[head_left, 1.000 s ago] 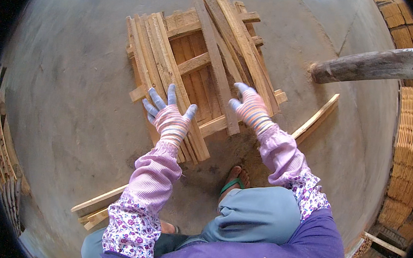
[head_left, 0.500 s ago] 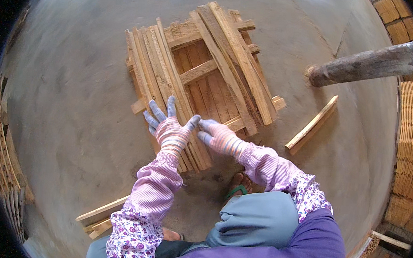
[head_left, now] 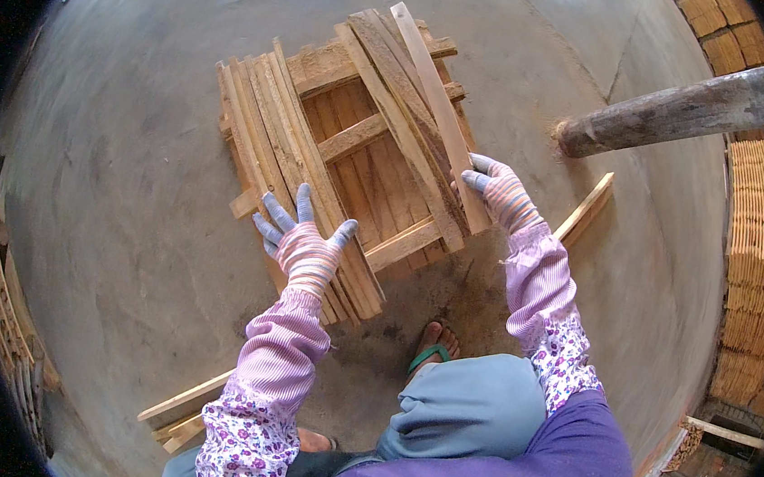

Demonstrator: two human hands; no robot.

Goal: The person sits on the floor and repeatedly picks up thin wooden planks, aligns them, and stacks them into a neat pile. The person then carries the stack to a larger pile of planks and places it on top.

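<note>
Left hand (head_left: 306, 239), in a striped knitted glove (head_left: 309, 261) with grey fingers: digits spread, on a row of long brown wooden slats (head_left: 273, 129). Right hand (head_left: 498, 191), gloved alike: grips the near end of a long pale wooden plank (head_left: 441, 116), which extends over the right side of a brown crossbarred wooden frame (head_left: 354, 138).

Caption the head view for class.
Right striped-gloved hand grips a long pale wooden slat; left hand spreads over brown wooden planks.
</note>
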